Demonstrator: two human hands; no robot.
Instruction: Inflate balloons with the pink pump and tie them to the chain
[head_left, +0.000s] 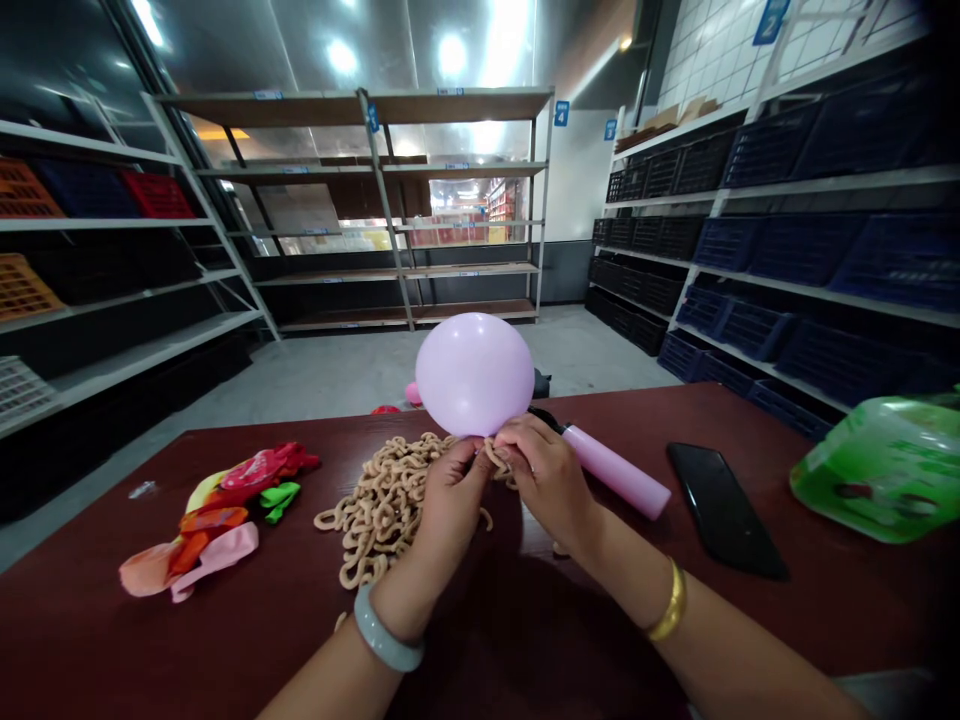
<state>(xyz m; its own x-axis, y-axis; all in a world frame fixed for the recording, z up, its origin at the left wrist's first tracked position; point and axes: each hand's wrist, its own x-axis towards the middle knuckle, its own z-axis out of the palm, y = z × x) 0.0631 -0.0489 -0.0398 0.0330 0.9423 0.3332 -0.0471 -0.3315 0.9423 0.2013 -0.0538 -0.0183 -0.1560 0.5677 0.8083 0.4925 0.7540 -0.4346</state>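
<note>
An inflated pale pink balloon (474,372) stands above the dark red table (225,640), its neck pointing down between my hands. My left hand (450,495) and my right hand (544,475) both pinch at the balloon's neck with closed fingers. A pile of tan chain-like clips (379,505) lies under and left of my hands; a piece of it seems to sit at the neck. A pink hand pump (619,475) lies just right of my right hand.
Several flat, uninflated balloons (217,520) in red, orange, green and pink lie at the left. A black phone (724,510) lies right of the pump. A green plastic bag (885,470) sits at the right edge. Shelving racks line the room.
</note>
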